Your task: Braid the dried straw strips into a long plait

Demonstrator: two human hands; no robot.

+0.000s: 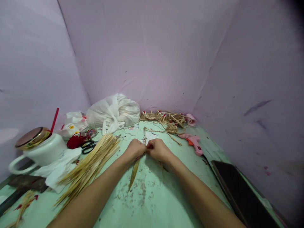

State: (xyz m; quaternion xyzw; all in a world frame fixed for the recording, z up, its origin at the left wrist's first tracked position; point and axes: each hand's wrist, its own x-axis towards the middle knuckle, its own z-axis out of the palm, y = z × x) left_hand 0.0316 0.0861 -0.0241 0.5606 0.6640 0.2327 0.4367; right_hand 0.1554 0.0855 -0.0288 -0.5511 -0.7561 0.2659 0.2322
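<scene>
My left hand (136,148) and my right hand (158,149) meet over the middle of the green table, both closed in a pinch. Between them runs a thin strand of dried straw (144,134), standing up past the fingertips. A flat dry leaf end (134,173) hangs below my left hand, and a thinner end shows under my right. The exact spot where the fingers press is hidden. Left of my hands lies a bundle of dried straw strips (95,164). A pink glue gun (193,143) rests to the right.
Woven straw pieces with red bits (166,117) line the back wall, beside a white plastic bag (115,110). At left stand a white lidded mug (47,150), black scissors (88,147), red yarn (76,141) and a hammer (28,183). A dark flat slab (239,190) lies at right.
</scene>
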